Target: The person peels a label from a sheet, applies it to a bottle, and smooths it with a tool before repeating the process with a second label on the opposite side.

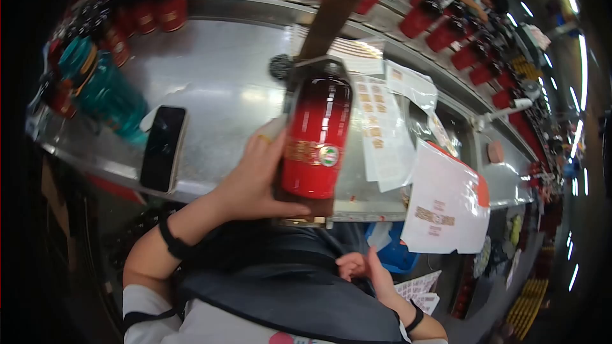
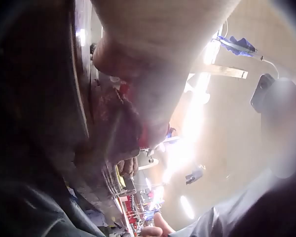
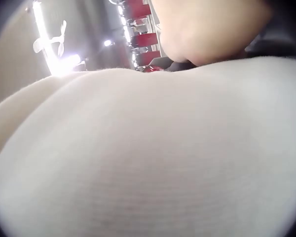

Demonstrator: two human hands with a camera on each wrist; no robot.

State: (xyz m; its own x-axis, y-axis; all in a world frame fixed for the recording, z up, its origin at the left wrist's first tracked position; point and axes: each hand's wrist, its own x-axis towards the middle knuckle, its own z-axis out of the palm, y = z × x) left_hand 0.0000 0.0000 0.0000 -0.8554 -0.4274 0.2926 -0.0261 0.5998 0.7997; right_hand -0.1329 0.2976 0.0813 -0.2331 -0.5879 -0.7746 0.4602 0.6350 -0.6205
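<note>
A glossy red bottle (image 1: pixel 315 146) with a dark top and a gold band bearing a green-and-white mark fills the middle of the head view, over a brown support. My left hand (image 1: pixel 255 175) grips it from the left, thumb along its base and fingers partly hidden beside it. In the left wrist view, the hand (image 2: pixel 148 84) hides most of the bottle. Away from the bottle, my right hand (image 1: pixel 370 271) hangs by the dark apron, holding nothing, fingers loosely bent. White cloth (image 3: pixel 148 148) fills most of the right wrist view.
On the metal table (image 1: pixel 223 44) a phone (image 1: pixel 164 150) and a teal bottle (image 1: pixel 108 92) lie left. Label sheets (image 1: pixel 386 134) and a white printed sheet (image 1: pixel 446 207) are at right. Red bottles (image 1: pixel 172 13) line the back; a brown post (image 1: pixel 335 9) rises behind. A blue bin (image 1: pixel 401 258) stands below.
</note>
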